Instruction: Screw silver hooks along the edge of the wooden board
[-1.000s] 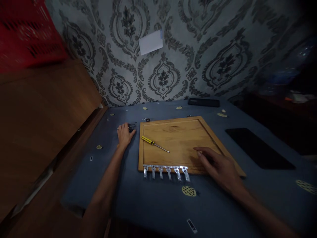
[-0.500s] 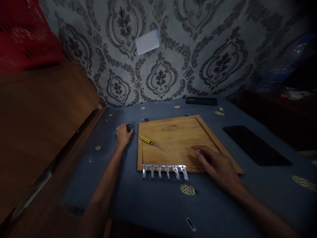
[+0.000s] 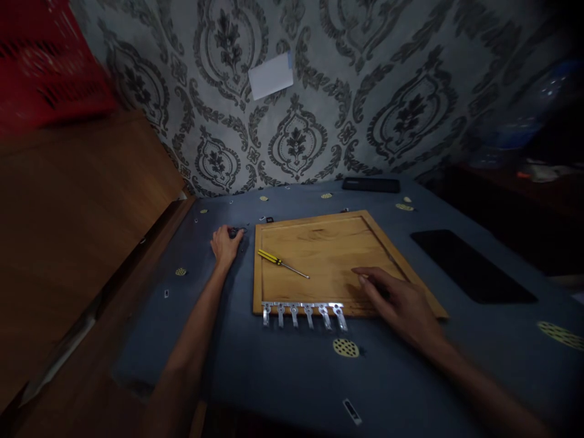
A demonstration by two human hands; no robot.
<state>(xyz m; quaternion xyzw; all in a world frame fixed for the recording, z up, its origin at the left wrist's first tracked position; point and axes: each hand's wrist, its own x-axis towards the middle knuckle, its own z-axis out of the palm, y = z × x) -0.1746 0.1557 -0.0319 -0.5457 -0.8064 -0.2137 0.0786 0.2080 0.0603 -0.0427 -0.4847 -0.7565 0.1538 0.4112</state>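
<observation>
To our left a red basket (image 3: 50, 73), before us white paper (image 3: 271, 77) on wallpaper (image 3: 298, 140), to our right a bottle (image 3: 515, 135).

The screwdriver (image 3: 276, 261) is yellow and black, the wallpaper (image 3: 337, 91) floral grey

2 hands (image 3: 224, 245), 1 wdn board (image 3: 328, 249), 1 scrwdrvr (image 3: 277, 261), 1 rail (image 3: 314, 305) w/ 6 hooks (image 3: 325, 319)

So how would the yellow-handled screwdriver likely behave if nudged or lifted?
The screwdriver would likely stay stiff, given its straight metal shaft. It may roll or swivel, lying unheld on the wooden board. It would probably feel handle-heavy, since the handle looks thicker than the shaft.
</observation>
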